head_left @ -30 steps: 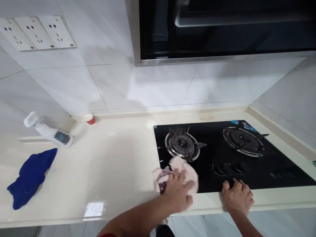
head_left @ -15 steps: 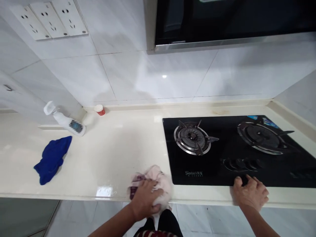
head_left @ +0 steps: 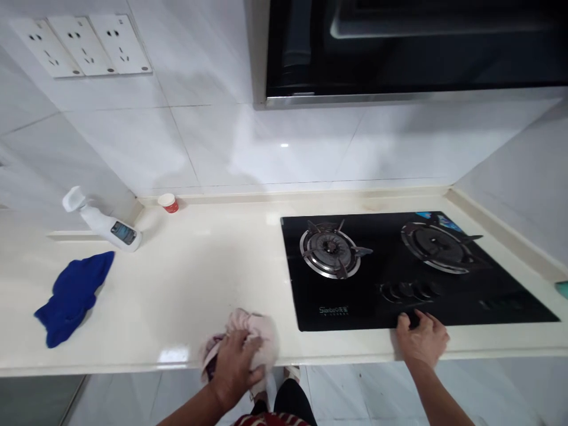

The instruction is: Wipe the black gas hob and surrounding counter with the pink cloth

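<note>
My left hand (head_left: 234,368) presses down on a crumpled pale pink cloth (head_left: 260,336) with a dark patch, near the counter's front edge. Its fingers lie over the bunched fabric. Further right, my right hand (head_left: 423,338) rests at the front edge of the black glass gas stove (head_left: 310,296), thumb and fingers apart and holding nothing visible. The stove's knobs (head_left: 410,291) are just beyond those fingertips. Cream countertop (head_left: 195,266) lies around the cloth.
A white spray bottle (head_left: 104,223) and a blue cloth (head_left: 73,299) are on the left of the counter. A small red-and-white paper cup (head_left: 168,203) stands by the back wall. The dark range hood (head_left: 399,65) overhangs the stove. Wall sockets (head_left: 84,47) are at upper left.
My left hand has slid the pink cloth leftward along the counter's front, away from the stove. My right hand stays at the stove's front edge. The view has shifted slightly to the right.
</note>
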Demonstrator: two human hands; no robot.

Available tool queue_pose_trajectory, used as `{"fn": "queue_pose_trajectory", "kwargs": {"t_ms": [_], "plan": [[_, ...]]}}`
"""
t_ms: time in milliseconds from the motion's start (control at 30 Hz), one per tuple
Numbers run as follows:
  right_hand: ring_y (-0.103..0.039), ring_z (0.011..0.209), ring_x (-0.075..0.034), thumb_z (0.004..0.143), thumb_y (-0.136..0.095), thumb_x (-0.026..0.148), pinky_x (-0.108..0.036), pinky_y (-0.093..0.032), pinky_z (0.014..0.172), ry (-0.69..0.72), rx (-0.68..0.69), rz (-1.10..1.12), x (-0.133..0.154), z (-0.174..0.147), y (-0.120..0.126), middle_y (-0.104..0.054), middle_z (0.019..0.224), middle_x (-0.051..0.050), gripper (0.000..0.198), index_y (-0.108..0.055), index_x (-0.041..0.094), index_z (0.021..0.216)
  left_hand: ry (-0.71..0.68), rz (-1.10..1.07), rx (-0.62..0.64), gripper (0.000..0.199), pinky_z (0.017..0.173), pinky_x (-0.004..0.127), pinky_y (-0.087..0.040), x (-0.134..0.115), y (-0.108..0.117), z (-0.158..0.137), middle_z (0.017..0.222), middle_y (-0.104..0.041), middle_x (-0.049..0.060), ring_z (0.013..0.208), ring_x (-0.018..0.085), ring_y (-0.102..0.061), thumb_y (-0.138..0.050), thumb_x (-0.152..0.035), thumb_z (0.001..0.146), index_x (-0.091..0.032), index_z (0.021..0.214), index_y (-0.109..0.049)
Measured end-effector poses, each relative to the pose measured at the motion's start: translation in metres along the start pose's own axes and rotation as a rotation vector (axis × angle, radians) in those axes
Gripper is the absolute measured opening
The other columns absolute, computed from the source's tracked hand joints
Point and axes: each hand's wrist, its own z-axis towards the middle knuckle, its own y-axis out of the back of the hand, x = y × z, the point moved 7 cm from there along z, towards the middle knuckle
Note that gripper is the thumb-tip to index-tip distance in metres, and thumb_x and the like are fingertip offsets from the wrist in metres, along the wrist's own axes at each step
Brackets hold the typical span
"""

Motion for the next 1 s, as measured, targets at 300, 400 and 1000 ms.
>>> {"fn": "queue_pose_trajectory", "kwargs": {"t_ms": [300, 400, 1000], "plan": [[-0.045, 0.124, -0.037, 0.085, -0.047, 0.047, -0.056, -0.036, 0.104, -0.031, 0.024, -0.017, 0.012, -0.002, 0.003, -0.056, 0.13, -0.019, 0.048, -0.064, 0.014, 0.116, 0.087, -0.441, -0.004, 0.038, 0.091, 0.04, -0.055, -0.072, -0.042, 0.113, 0.116, -0.059, 0.007, 0.106, 0.023, -0.061, -0.057, -0.025, 0.082, -0.025, 0.12, -0.059], [-0.045, 0.124, -0.037, 0.086, -0.047, 0.046, -0.056, -0.036, 0.103, -0.04, 0.019, -0.024, 0.012, -0.001, 0.003, -0.056, 0.131, -0.019, 0.047, -0.064, 0.014, 0.116, 0.012, -0.435, 0.205, 0.05, 0.105, 0.048, -0.047, -0.111, -0.069, 0.15, 0.131, -0.056, 0.011, 0.123, 0.028, -0.054, -0.061, -0.032, 0.084, -0.025, 0.133, -0.055], [-0.044, 0.125, -0.036, 0.088, -0.047, 0.045, -0.058, -0.033, 0.106, 0.089, -0.068, 0.136, 0.047, -0.003, 0.026, -0.052, 0.132, -0.019, 0.041, -0.065, 0.015, 0.11, -0.338, -0.303, 0.366, 0.071, 0.123, 0.058, -0.025, -0.129, -0.079, 0.125, 0.166, -0.029, 0.01, 0.153, 0.03, -0.026, -0.062, -0.03, 0.085, -0.026, 0.152, -0.038]]}}
